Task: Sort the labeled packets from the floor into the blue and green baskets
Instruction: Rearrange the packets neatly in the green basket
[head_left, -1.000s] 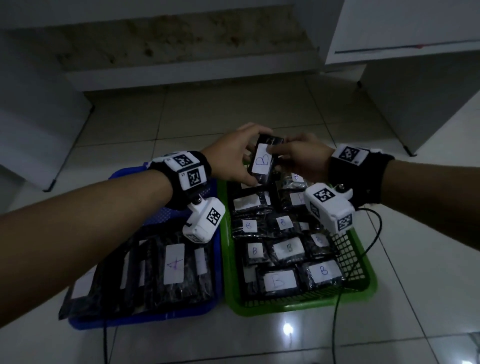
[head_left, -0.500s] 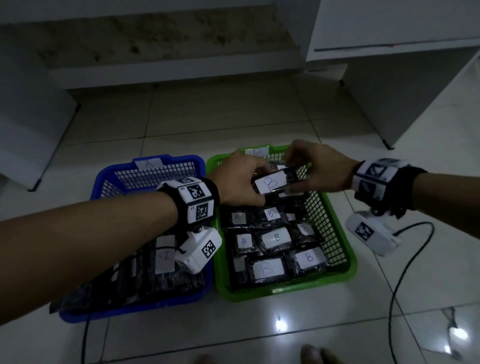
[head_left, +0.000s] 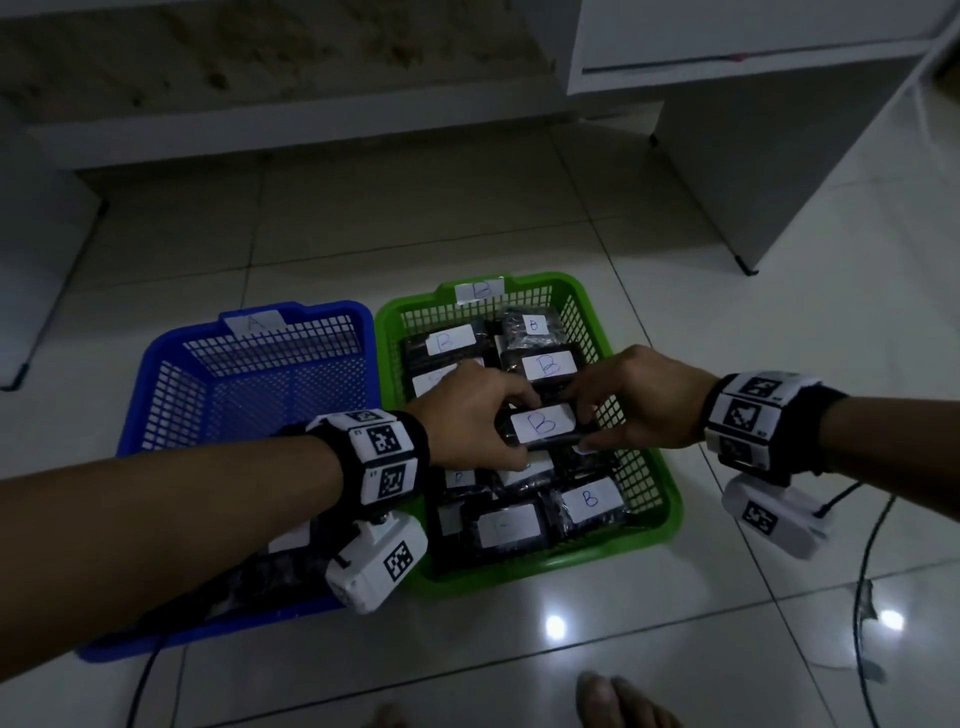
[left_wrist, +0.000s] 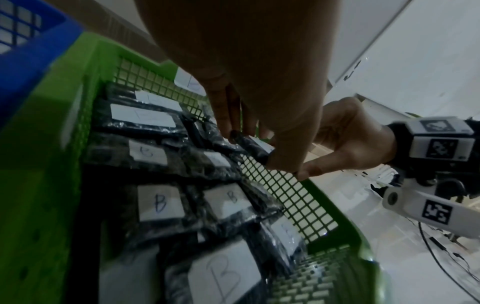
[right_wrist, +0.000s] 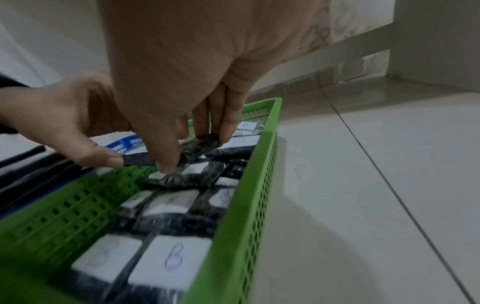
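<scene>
A black packet with a white label marked B (head_left: 543, 424) is held flat over the middle of the green basket (head_left: 670, 512). My left hand (head_left: 467, 421) pinches its left end and my right hand (head_left: 636, 402) pinches its right end. The wrist views show the same packet (left_wrist: 255, 147) (right_wrist: 197, 147) just above the packets that lie in the basket. Several black packets labelled B (head_left: 549, 365) fill the green basket. The blue basket (head_left: 171, 364), tagged A, stands to its left; my left forearm hides its near part.
White cabinets (head_left: 753, 130) stand at the back right and at the left (head_left: 31, 244) on the tiled floor (head_left: 415, 234). A black cable (head_left: 862, 597) runs over the floor to the right of the green basket. Bare toes (head_left: 618, 701) show at the bottom edge.
Both hands have turned the B packet from upright to flat and lowered it from above the far rim to the middle of the green basket. The head view has pulled back.
</scene>
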